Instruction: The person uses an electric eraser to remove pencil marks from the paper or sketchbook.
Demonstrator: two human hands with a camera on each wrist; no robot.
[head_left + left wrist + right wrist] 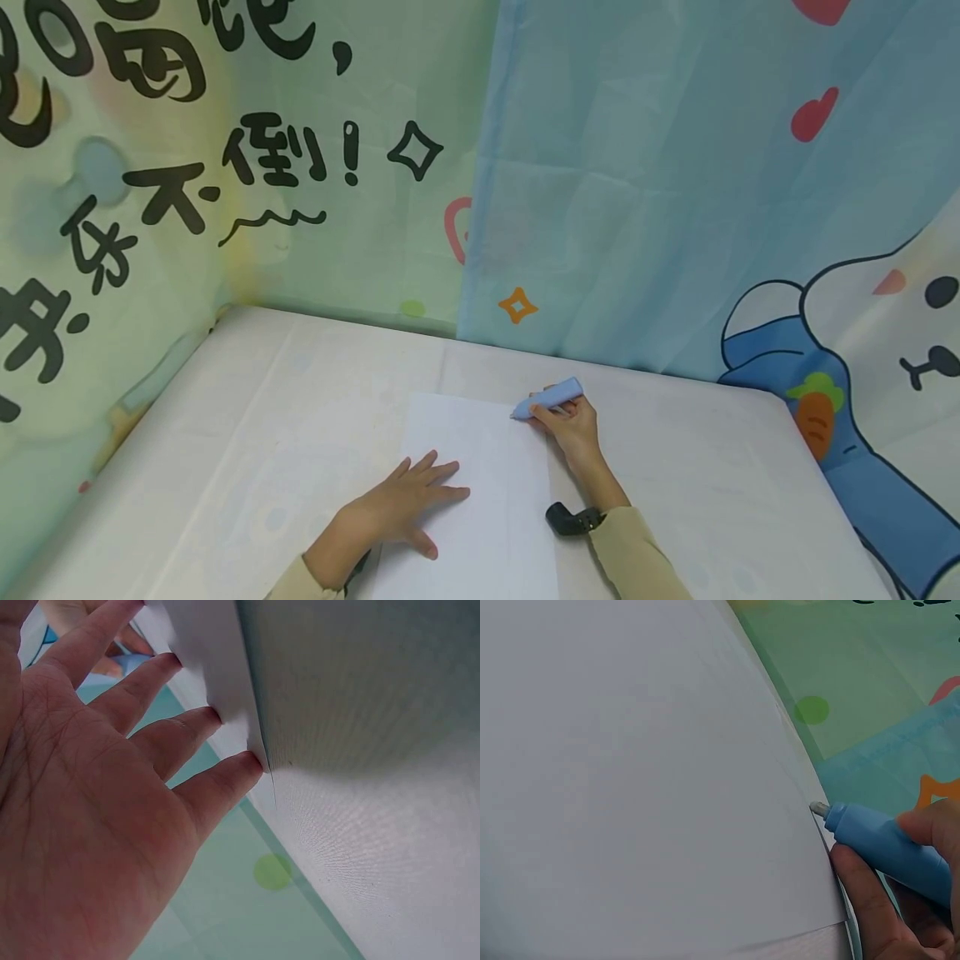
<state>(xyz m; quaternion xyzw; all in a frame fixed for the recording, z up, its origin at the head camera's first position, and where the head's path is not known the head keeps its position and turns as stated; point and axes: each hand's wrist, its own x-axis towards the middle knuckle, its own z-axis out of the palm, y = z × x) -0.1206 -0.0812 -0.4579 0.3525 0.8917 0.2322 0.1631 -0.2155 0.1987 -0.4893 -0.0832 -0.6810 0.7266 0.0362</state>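
A white sheet of paper (491, 492) lies on the white-covered table. My left hand (405, 504) rests on its left part with the fingers spread; in the left wrist view the fingertips (244, 765) touch the sheet near its edge. My right hand (576, 429) is at the sheet's upper right corner, gripping a thick light-blue electric eraser (553, 397) between thumb and fingers. Its short greyish tip (819, 808) points left, just over the paper in the right wrist view; whether it touches I cannot tell. No marks show on the sheet.
The white tabletop (300, 392) extends around the paper. Behind it hang a green curtain (390, 250) with black writing and a blue curtain (637, 208) with a cartoon animal. A black wrist camera (572, 519) sits on my right wrist.
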